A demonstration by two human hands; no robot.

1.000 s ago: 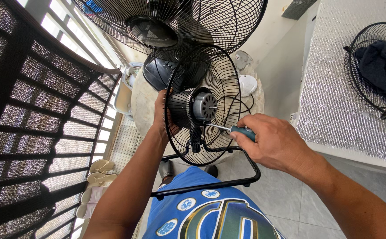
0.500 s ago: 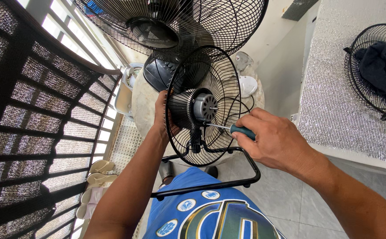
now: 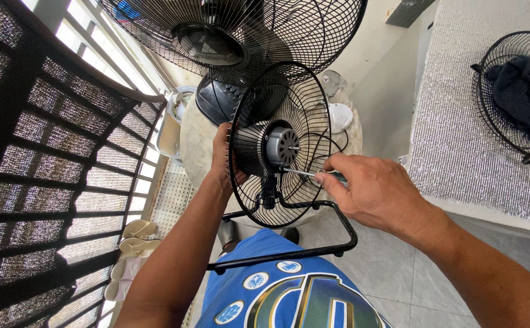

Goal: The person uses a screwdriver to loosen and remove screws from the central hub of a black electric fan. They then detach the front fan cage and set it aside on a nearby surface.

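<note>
screwdriver [image 3: 313, 174] work on the small black fan [image 3: 280, 146] is mid-way: its front guard and blades are already off, so the bare motor [image 3: 282, 147] sits exposed in the middle of the rear wire guard [image 3: 301, 97], and the metal shaft of the tool reaches in to a spot just below the motor, probably a screw, though the screw itself is too small to make out. the fan stands on its black tube stand [image 3: 338, 234] near the person, in front of a round pale table [image 3: 195, 143]. the left hand [image 3: 222, 155] is clamped on the left rim of the guard, fingers curled through the wires. the right hand [image 3: 371, 191] is closed around the screwdriver, its teal handle almost wholly hidden in the fist. whether any fasteners are already out cannot be told. far behind, a bigger fan [image 3: 234, 30] is cut off by the top edge. at the far right a loose wire guard [image 3: 517, 91] with a dark cloth [image 3: 523, 88] in it lies on a silvery mat [image 3: 459, 146]. sandals [image 3: 134, 234] lie on the floor at the near left.
</note>
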